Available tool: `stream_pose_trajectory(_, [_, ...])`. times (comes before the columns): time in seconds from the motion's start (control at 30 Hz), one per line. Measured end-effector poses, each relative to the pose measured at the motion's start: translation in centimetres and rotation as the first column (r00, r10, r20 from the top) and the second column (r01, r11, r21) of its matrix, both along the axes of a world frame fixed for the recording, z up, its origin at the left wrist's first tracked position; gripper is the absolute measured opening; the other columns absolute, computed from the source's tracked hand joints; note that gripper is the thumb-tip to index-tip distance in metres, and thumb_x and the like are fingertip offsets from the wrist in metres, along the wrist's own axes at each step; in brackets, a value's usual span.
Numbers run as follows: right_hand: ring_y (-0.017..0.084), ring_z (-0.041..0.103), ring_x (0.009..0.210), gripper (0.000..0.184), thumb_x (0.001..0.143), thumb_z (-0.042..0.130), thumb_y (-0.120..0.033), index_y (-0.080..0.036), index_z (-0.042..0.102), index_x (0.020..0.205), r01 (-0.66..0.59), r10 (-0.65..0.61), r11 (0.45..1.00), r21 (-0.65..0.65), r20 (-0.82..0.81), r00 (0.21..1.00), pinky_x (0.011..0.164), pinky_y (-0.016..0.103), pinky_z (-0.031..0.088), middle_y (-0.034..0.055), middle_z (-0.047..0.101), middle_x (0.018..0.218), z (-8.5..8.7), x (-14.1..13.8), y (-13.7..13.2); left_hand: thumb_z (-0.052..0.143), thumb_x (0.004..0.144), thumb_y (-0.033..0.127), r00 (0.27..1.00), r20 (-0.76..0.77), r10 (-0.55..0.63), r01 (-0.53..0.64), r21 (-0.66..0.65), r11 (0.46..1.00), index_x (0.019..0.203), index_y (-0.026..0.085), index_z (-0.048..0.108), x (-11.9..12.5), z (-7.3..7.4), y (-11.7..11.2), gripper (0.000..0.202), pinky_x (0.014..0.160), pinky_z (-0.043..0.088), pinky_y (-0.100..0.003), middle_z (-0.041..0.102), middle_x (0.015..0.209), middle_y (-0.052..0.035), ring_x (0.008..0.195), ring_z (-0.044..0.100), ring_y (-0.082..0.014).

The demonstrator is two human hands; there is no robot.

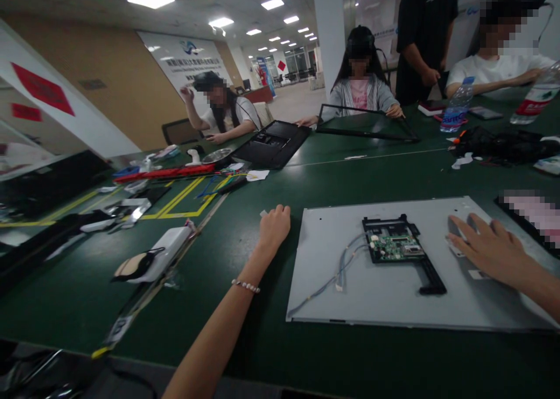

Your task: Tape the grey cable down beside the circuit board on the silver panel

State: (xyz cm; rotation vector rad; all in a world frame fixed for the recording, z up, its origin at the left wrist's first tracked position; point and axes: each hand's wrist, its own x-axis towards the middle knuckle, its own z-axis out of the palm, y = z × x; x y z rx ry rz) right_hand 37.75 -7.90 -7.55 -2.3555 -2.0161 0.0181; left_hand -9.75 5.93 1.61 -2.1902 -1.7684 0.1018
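Note:
A grey metal display panel (pixel 324 230) lies flat on the green table in front of me. On it sits a black bracket (pixel 431 273) carrying a green circuit board (pixel 396 247), with a thin grey cable (pixel 343 262) running to the panel's lower left corner. My left hand (pixel 275 227) is closed beside the panel's left edge, and a small translucent scrap (pixel 263 214) sticks out by its fingers. Fingers apart, my right hand (pixel 490 247) rests over the panel's right part. A small light patch shows under its fingertips, too hidden to name.
Across the table one person holds a black frame (pixel 367 133); a black plastic cover (pixel 273 145) lies near. Water bottles (pixel 457 107) stand at the back right. A white box-like object (pixel 168 250) and scattered parts lie left. A phone-like slab (pixel 534 218) borders the panel.

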Motion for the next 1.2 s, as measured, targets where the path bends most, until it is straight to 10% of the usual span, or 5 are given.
stream_pose_trajectory(0.27, [0.049,0.038,0.125,0.071,0.091,0.017,-0.063,-0.024,0.035,0.147,-0.010,0.010,1.000,0.001,-0.005,1.000,0.092,0.065,0.040,0.0189,0.035,0.145,0.6,-0.2,-0.2,0.037,0.099,0.022,0.951,0.163,-0.261,0.247,0.103,0.964,0.090,0.016,0.067,3.4,1.3,-0.9,0.032,0.085,0.046,-0.035,0.068,0.094,-0.0113,0.097,0.058,-0.0250])
stream_pose_trajectory(0.47, [0.049,0.040,0.122,0.069,0.091,0.018,-0.062,-0.023,0.036,0.146,-0.030,0.029,0.999,0.017,0.052,0.998,0.088,0.063,0.044,0.0189,0.038,0.142,0.7,-0.2,-0.3,0.045,0.098,0.022,0.738,0.416,-0.532,0.530,0.132,0.838,0.093,0.016,0.068,12.7,1.3,-1.4,0.024,0.083,0.047,-0.029,0.070,0.096,-0.0066,0.091,0.063,-0.0181])
stream_pose_trajectory(0.67, [0.049,0.041,0.122,0.069,0.092,0.018,-0.061,-0.023,0.039,0.145,-0.031,0.027,0.997,0.065,0.062,0.998,0.088,0.063,0.045,0.0185,0.038,0.143,0.7,-0.4,-0.3,0.047,0.095,0.018,0.664,0.344,-0.664,0.687,0.068,0.723,0.090,0.014,0.067,20.1,-0.3,-1.9,0.021,0.079,0.048,-0.029,0.069,0.091,-0.0075,0.089,0.063,-0.0189])
stream_pose_trajectory(1.2, [0.049,0.042,0.123,0.067,0.093,0.022,-0.058,-0.020,0.045,0.142,-0.033,0.027,0.992,0.118,0.052,0.998,0.089,0.064,0.044,0.0201,0.041,0.143,1.6,-1.2,-0.3,0.058,0.092,0.021,0.479,0.677,-0.558,0.731,0.044,0.681,0.095,0.017,0.075,20.6,-3.7,-0.7,0.018,0.089,0.049,-0.029,0.075,0.099,-0.0047,0.094,0.068,-0.0171])
